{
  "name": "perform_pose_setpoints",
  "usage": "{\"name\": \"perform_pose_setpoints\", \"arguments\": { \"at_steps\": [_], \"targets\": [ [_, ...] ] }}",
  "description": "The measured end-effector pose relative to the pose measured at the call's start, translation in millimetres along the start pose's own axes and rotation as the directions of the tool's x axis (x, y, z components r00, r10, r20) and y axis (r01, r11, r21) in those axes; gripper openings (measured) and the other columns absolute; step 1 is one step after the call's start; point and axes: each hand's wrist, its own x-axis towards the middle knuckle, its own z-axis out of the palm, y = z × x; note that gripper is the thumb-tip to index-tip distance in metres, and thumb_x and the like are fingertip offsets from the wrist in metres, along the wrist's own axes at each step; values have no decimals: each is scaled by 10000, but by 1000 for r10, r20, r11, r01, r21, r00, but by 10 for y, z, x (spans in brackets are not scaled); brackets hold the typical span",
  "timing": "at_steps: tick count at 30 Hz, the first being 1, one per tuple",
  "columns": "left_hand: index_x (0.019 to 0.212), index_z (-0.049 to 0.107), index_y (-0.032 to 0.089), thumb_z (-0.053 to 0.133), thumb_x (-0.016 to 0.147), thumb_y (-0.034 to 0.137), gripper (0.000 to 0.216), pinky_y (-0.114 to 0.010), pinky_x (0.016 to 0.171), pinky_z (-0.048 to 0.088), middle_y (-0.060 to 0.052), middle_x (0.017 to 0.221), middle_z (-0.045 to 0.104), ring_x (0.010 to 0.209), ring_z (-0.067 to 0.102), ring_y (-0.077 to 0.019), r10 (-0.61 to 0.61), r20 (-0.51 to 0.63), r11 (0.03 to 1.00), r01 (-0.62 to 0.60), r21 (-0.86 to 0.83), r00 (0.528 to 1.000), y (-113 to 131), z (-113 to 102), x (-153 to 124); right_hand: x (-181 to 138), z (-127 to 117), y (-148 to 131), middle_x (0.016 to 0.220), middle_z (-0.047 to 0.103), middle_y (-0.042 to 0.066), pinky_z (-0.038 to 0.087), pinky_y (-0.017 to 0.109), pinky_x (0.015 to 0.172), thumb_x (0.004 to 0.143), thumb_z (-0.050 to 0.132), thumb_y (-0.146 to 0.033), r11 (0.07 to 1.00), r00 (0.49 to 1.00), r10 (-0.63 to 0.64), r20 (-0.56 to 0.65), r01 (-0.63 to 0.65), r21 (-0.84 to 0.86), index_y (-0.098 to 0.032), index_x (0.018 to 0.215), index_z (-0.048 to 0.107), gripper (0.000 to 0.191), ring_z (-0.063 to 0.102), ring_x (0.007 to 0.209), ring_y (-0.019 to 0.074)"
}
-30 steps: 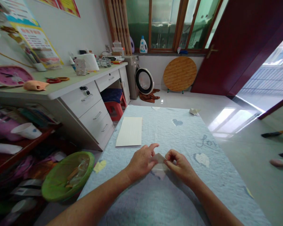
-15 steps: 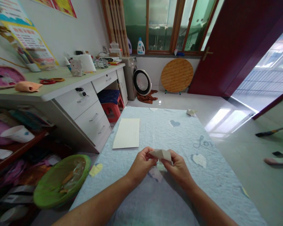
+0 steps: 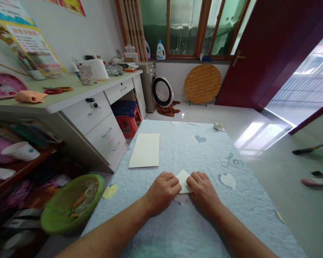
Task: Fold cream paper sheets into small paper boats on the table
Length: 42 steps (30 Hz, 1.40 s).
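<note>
A small piece of folded paper (image 3: 183, 177), pale cream with a pointed top, lies flat on the light blue tablecloth (image 3: 204, 229). My left hand (image 3: 165, 189) is closed over its left side, fingers curled and knuckles up. From the other side my right hand (image 3: 203, 188) grips the right edge in the same way. Both thumbs are mostly hidden beneath the hands. Beyond my left hand rests a stack of cream paper sheets (image 3: 145, 150). At the table's far right corner sits a small folded paper shape (image 3: 219, 126).
Left of the table stand a green waste basket (image 3: 47, 215) and a white desk (image 3: 104, 132) with scissors (image 3: 57, 90) on top. A red stool (image 3: 127, 123) is tucked under the desk. Behind are a washing machine (image 3: 150, 86) with its door open and a round wooden tabletop (image 3: 202, 84).
The folded paper was held up between my fingertips and now lies flat on the tablecloth. Both hands have turned knuckles up and come down over its sides.
</note>
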Motion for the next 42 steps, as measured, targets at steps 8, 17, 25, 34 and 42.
{"name": "perform_pose_setpoints", "arguments": {
  "at_steps": [8,17,25,34,42],
  "targets": [
    [828,557,190,565,911,183,84,-319,709,428,-24,860,612,801,545,-199,-79,143,997,79,8,987,52,-7,-30,-53,-283,208,921,602,37,352,312,793,778,541,-36,987,957,-5,290,-43,157,-192,825,599,172,505,880,188],
    [798,626,171,614,910,211,119,-283,771,429,-31,857,606,870,543,-187,-398,146,855,424,-300,906,7,5,-17,-63,-262,388,841,602,40,387,328,790,915,532,-193,897,956,64,286,-181,403,-192,771,646,183,533,850,193],
    [802,669,166,593,926,256,171,-311,801,425,-52,879,601,895,541,-209,-513,195,810,547,-212,836,19,-6,35,-15,-250,332,877,605,55,373,335,808,917,527,-201,905,922,208,327,-308,293,-178,780,660,193,528,874,204],
    [814,666,165,552,950,301,224,-334,803,417,-57,860,636,871,564,-218,-550,200,820,570,-55,811,0,5,100,23,-188,321,916,617,72,351,326,810,930,517,-262,916,887,318,336,-379,134,-171,796,681,231,533,883,209],
    [809,661,175,563,940,307,211,-319,770,415,-49,847,651,855,579,-210,-557,213,814,579,-52,802,-27,3,113,7,-156,310,920,616,70,336,323,803,929,515,-304,910,876,365,315,-407,76,-177,780,679,255,526,891,214]
  ]
}}
